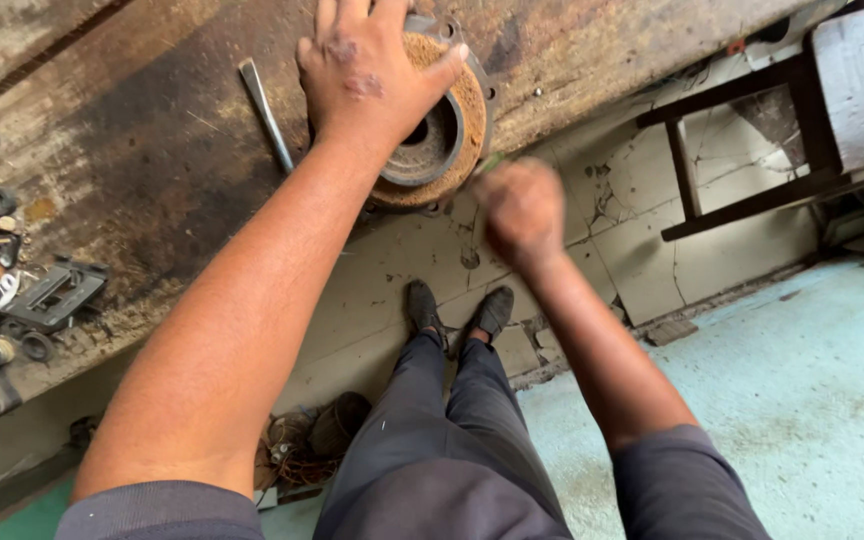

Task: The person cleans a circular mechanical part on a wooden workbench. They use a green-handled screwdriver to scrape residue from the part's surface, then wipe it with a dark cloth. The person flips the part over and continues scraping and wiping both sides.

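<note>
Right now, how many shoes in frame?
2. Left shoe and right shoe stand side by side on the cracked tile floor, below the bench edge, between the two forearms. None seem hidden.
</note>
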Available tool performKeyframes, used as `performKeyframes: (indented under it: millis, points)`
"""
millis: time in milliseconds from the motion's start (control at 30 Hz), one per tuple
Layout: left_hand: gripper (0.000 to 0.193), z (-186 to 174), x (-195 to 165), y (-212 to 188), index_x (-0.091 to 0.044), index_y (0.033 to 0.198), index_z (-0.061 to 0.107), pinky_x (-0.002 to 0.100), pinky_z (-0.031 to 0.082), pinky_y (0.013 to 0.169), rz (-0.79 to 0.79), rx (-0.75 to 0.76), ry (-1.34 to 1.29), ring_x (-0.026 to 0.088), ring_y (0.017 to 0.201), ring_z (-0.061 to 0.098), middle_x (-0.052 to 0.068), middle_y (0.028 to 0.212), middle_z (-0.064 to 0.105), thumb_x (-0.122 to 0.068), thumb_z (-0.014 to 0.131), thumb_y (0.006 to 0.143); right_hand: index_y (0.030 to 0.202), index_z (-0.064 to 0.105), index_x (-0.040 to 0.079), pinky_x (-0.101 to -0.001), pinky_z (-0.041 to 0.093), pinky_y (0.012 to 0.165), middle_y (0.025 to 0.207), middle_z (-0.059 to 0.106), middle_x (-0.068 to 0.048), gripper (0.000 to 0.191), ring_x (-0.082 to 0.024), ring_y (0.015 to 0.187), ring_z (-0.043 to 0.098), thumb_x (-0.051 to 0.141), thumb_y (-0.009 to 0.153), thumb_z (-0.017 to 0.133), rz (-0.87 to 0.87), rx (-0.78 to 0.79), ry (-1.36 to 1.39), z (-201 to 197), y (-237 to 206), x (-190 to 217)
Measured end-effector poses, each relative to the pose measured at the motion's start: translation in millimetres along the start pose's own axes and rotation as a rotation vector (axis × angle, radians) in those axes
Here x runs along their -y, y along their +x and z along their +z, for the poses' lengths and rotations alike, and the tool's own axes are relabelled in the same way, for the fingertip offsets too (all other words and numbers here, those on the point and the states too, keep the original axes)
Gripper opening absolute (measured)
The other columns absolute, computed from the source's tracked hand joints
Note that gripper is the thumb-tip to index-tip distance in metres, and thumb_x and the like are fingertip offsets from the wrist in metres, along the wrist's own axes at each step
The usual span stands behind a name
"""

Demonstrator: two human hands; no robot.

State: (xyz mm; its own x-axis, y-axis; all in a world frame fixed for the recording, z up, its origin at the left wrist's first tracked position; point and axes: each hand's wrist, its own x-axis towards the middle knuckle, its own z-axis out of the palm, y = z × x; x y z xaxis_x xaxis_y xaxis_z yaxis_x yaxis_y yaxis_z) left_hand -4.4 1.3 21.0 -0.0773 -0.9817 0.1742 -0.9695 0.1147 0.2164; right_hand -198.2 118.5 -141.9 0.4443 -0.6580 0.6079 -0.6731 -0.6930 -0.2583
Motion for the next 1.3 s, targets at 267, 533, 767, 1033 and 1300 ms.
performKeyframes:
  millis: [267, 533, 767, 1033, 1300]
  points:
    - [0.070, -6, 1, 3, -0.016, 0.130, 0.065, 0.064, 0.042, 0.093, -0.015, 0.029, 0.011, 0.036, 0.121, 0.052, 0.017, 0.123, 0.062, -0.066, 0.081, 0.084, 0.108, 0.068, 0.004, -0.0406, 0.055, 0.084, 0.105, 0.065, -0.009, 0.028, -0.026, 0.093, 0.066, -0.004, 0.081, 0.064, 0.179, -0.159, 0.251, -16, 13, 14]
    - [0.066, -14, 1, 5, -0.016, 0.124, 0.067, 0.059, 0.044, 0.088, 0.013, -0.044, 0.007, 0.035, 0.118, 0.055, 0.013, 0.118, 0.064, -0.064, 0.083, 0.082, 0.114, 0.074, -0.001, -0.0437, 0.056, 0.088, 0.114, 0.068, -0.013, 0.037, -0.030, 0.102, 0.065, -0.009, 0.078, 0.068, 0.099, -0.192, 0.204, -57, 64, 31]
    - [0.062, -22, -2, 5, -0.015, 0.120, 0.070, 0.058, 0.045, 0.087, 0.058, -0.106, 0.015, 0.034, 0.117, 0.055, 0.013, 0.117, 0.064, -0.063, 0.084, 0.082, 0.112, 0.073, 0.000, -0.0442, 0.057, 0.090, 0.116, 0.067, -0.012, 0.036, -0.031, 0.102, 0.066, -0.005, 0.077, 0.068, 0.023, -0.113, 0.220, -73, 72, 39]
    - [0.068, -28, -4, 8, -0.015, 0.126, 0.067, 0.063, 0.043, 0.089, 0.016, -0.014, 0.007, 0.036, 0.115, 0.056, 0.016, 0.117, 0.065, -0.066, 0.083, 0.083, 0.106, 0.070, 0.001, -0.0447, 0.058, 0.088, 0.110, 0.065, -0.012, 0.033, -0.027, 0.100, 0.066, -0.011, 0.075, 0.063, -0.004, -0.222, 0.228, -54, 58, 30]
    - [0.069, -19, -22, 26, -0.015, 0.125, 0.067, 0.061, 0.044, 0.086, 0.005, -0.016, 0.016, 0.035, 0.117, 0.054, 0.016, 0.121, 0.062, -0.065, 0.083, 0.081, 0.107, 0.070, 0.000, -0.0425, 0.057, 0.083, 0.107, 0.066, -0.014, 0.029, -0.028, 0.099, 0.066, -0.007, 0.078, 0.066, -0.052, -0.209, 0.239, -65, 62, 6]
